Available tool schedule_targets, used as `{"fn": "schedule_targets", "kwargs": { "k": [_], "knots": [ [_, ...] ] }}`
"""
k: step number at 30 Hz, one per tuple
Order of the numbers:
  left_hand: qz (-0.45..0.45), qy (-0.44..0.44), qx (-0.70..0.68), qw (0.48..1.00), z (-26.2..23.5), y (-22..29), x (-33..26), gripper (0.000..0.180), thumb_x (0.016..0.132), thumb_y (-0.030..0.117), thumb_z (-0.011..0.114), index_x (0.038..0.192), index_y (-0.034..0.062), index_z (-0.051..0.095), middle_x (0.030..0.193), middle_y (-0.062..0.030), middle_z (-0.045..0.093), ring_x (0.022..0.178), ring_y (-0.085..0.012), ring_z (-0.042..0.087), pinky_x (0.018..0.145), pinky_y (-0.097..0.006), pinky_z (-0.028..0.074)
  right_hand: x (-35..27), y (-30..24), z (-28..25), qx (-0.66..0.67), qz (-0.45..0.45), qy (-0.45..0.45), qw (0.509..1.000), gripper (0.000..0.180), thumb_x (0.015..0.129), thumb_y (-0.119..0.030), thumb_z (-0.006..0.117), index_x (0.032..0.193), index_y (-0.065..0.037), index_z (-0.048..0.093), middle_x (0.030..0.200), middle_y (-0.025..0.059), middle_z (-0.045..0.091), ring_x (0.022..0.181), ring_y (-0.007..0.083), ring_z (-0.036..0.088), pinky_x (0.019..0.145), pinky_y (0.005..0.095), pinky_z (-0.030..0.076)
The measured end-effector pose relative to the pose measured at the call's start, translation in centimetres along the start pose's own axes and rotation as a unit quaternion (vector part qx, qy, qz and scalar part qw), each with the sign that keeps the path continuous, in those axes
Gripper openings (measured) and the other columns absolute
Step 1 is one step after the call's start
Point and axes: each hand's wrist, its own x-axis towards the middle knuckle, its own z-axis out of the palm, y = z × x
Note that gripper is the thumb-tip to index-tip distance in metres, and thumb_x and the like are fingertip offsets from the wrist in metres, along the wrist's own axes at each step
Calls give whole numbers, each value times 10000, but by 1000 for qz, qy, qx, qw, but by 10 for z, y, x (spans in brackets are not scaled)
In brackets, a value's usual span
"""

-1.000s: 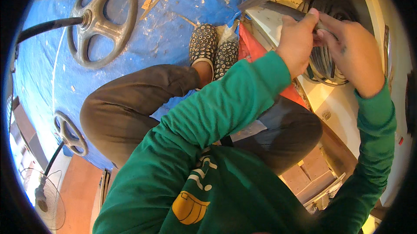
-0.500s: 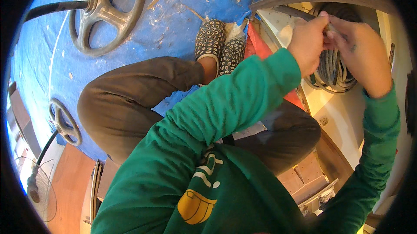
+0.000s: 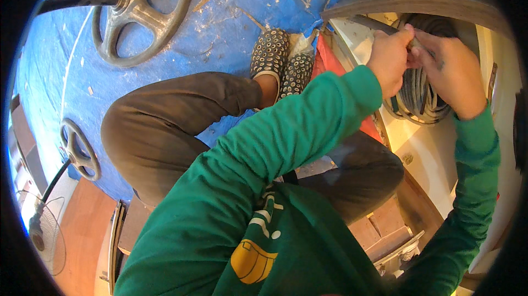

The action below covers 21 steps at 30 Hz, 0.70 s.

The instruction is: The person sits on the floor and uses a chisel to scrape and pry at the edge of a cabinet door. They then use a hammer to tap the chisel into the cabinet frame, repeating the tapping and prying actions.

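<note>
At the upper right, my left hand (image 3: pixel 389 61) and my right hand (image 3: pixel 452 72) meet with their fingertips pinched together. Whatever sits between the fingers is small and mostly hidden by them. A dark strip-like piece (image 3: pixel 373 23) runs from the left up to my left hand; I cannot tell whether it is gripped. Right beneath both hands lies a coil of grey and black cable (image 3: pixel 421 98), resting in a pale, open-topped compartment (image 3: pixel 426 150). My hands cover part of this coil.
A curved brown wood-look panel (image 3: pixel 423 2) overhangs the compartment's far side. A blue tarp (image 3: pixel 220 37) with wood scraps spreads to the left, bearing a large metal handwheel (image 3: pixel 135 7) and a smaller wheel (image 3: pixel 81 150). A wire-caged fan (image 3: pixel 49 238) stands at lower left.
The view has shifted slightly. My hands stay together above the cable coil, with my right hand and forearm a little further left in the picture. The pinch looks much the same.
</note>
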Motion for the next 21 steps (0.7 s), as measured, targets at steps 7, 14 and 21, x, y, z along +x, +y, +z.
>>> {"fn": "schedule_targets", "kwargs": {
  "k": [7, 14, 21],
  "knots": [
    [-5, 6, 21, 1000, -19, -2, 12, 200, 1026, 191, 537, 976, 24, 635, 849, -61, 655, 665, -168, 611, 635, -368, 538, 3, -5, 8, 20, 36, -50, 998, 278, 876, -175, 654, 1135, -121, 741, 883, 195, 707, 826, 399, 674, 728, 489, 540],
    [3, 28, 23, 999, -6, -2, 2, 214, 1026, 210, 550, 979, 20, 636, 831, -71, 652, 659, -169, 611, 629, -377, 536, -2, -8, -1, 20, 40, -26, 999, 208, 894, -178, 633, 1058, -112, 742, 836, 176, 706, 788, 391, 677, 695, 483, 543],
    [-6, 40, 30, 999, -20, -1, 3, 187, 1014, 185, 584, 966, 8, 622, 834, -79, 649, 659, -177, 621, 614, -386, 540, -5, -9, 11, 1, 38, -26, 999, 250, 885, -202, 656, 1110, -137, 744, 829, 168, 707, 818, 383, 679, 693, 491, 532]
  ]
}}
